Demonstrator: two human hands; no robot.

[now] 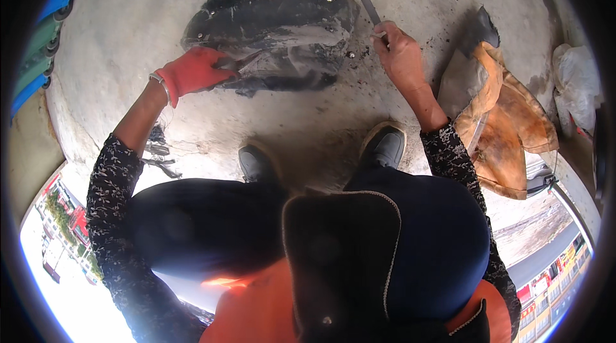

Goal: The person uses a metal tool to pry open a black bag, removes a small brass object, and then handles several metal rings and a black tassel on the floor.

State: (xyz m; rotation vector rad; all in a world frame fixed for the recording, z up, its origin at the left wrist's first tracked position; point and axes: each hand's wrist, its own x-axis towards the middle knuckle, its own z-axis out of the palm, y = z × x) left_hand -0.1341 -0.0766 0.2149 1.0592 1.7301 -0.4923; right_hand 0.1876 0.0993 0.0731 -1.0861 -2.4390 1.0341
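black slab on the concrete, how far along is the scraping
Done: pale scraped streaks cross the black slab, with dark crumbs beside it. In hand: the gloved left hand pins its edge while the right hand holds a flat blade. Left: the dark ends.

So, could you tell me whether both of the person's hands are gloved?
No: only the left hand wears a red glove, while the right hand is bare and holds a thin metal blade.
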